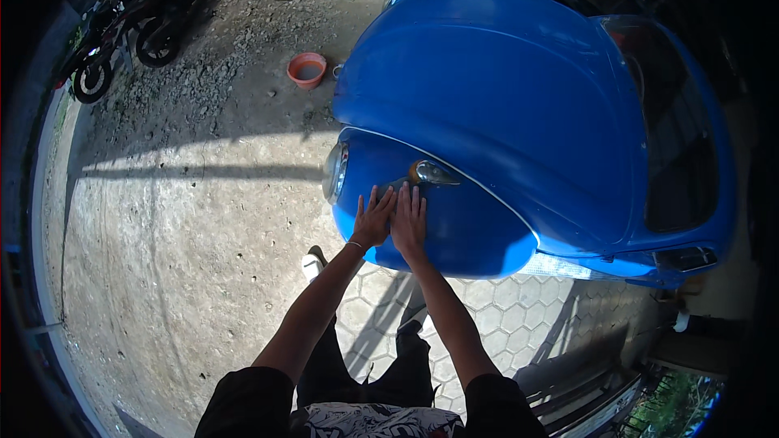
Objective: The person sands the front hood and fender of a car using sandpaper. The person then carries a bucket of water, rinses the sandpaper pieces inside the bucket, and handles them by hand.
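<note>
A rounded blue car [495, 89] stands in front of me and to the right. Both my hands lie on its near front fender [479, 231], just short of the chrome and amber turn signal [434, 172]. My left hand [373, 221] rests flat with its fingers spread. Beside it, touching or nearly so, my right hand [409, 223] also lies flat, fingers stretched forward. A greyish patch [393, 187] shows at the fingertips; I cannot tell whether it is a cloth, a pad or shadow. The round headlight [335, 172] sits left of my hands.
An orange-red basin [307, 70] with murky liquid stands on the ground beyond the headlight. Motorcycles [154, 12] are parked at the far left, near gravel [207, 85]. Hexagonal pavers [495, 316] lie under the car's near side. A dark bench-like structure [584, 397] is at lower right.
</note>
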Tool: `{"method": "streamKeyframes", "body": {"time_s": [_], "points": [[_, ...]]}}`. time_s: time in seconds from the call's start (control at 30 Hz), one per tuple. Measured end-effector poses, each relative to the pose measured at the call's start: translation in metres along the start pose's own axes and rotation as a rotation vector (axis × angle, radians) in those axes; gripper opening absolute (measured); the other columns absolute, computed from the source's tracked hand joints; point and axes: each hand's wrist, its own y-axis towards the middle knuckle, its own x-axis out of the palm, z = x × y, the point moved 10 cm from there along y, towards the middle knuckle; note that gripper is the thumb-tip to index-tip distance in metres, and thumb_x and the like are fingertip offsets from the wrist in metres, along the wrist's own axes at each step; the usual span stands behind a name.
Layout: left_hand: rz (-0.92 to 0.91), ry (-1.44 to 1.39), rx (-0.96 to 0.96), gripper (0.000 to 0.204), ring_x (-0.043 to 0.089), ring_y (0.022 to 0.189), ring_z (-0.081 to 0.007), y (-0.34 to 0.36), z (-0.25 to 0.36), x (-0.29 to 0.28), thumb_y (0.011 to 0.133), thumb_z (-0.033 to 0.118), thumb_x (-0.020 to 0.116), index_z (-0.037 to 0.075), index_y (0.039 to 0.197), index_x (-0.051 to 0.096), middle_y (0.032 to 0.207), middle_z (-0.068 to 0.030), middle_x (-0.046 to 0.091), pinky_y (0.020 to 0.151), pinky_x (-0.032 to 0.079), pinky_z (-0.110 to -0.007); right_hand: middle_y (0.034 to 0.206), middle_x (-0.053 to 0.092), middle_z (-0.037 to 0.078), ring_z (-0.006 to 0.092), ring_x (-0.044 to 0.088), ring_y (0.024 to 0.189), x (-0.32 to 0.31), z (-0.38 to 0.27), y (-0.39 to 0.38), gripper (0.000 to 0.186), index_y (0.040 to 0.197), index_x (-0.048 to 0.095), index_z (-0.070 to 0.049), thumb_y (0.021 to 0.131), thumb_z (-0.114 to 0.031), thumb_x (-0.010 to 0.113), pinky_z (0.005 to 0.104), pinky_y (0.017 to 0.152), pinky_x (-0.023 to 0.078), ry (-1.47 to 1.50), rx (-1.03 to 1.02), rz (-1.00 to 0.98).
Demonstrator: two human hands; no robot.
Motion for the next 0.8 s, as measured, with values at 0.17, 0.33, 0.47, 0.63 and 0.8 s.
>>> {"method": "streamKeyframes", "body": {"time_s": [0.17, 0.33, 0.47, 0.63, 0.8], "points": [[0.108, 0.018, 0.083, 0.078, 0.017, 0.148, -0.0363, 0.04, -0.046, -0.026, 0.083, 0.012, 0.06, 0.014, 0.153, 0.026, 0.161, -0.0052, 0.022, 0.116, 0.017, -0.06, 0.155, 0.031, 0.013, 0.0253, 0.025, 0.146, 0.0, -0.038, 0.068, 0.062, 0.146, 0.038, -0.001, 0.096, -0.035, 0.053, 0.041, 0.118, 0.024, -0.119, -0.33, -0.032], [0.055, -0.095, 0.167, 0.078, 0.018, 0.147, -0.0381, 0.035, -0.035, -0.011, 0.082, 0.011, 0.059, 0.005, 0.152, 0.025, 0.159, -0.0153, 0.021, 0.116, 0.026, -0.049, 0.152, 0.037, 0.014, 0.0281, 0.029, 0.144, -0.007, -0.028, 0.053, 0.053, 0.145, 0.039, -0.002, 0.096, -0.017, 0.05, 0.0431, 0.117, 0.027, 0.145, -0.291, -0.131], [-0.073, -0.097, 0.26, 0.077, 0.021, 0.147, -0.0354, 0.004, 0.007, 0.013, 0.081, 0.011, 0.058, 0.002, 0.151, 0.026, 0.16, -0.0157, 0.02, 0.115, 0.028, -0.044, 0.151, 0.036, 0.017, 0.0337, 0.032, 0.141, -0.026, -0.002, 0.0, 0.055, 0.145, 0.038, -0.001, 0.092, -0.009, 0.052, 0.046, 0.114, 0.03, 0.254, -0.206, -0.185], [-0.106, -0.128, 0.35, 0.072, 0.025, 0.145, -0.0339, 0.002, 0.043, 0.015, 0.082, 0.013, 0.057, 0.004, 0.149, 0.031, 0.159, -0.0134, 0.024, 0.113, 0.031, -0.044, 0.151, 0.036, 0.019, 0.0393, 0.031, 0.141, -0.033, 0.02, -0.028, 0.06, 0.145, 0.036, -0.001, 0.089, -0.009, 0.054, 0.0489, 0.114, 0.03, 0.268, -0.089, -0.186], [-0.087, -0.17, 0.348, 0.07, 0.029, 0.144, -0.0321, 0.002, 0.041, 0.007, 0.084, 0.023, 0.06, 0.011, 0.148, 0.035, 0.158, -0.0064, 0.029, 0.112, 0.033, -0.049, 0.151, 0.034, 0.022, 0.0457, 0.027, 0.14, -0.031, 0.026, -0.024, 0.063, 0.145, 0.035, 0.001, 0.086, -0.009, 0.054, 0.0535, 0.114, 0.026, 0.21, 0.129, -0.098]]}}
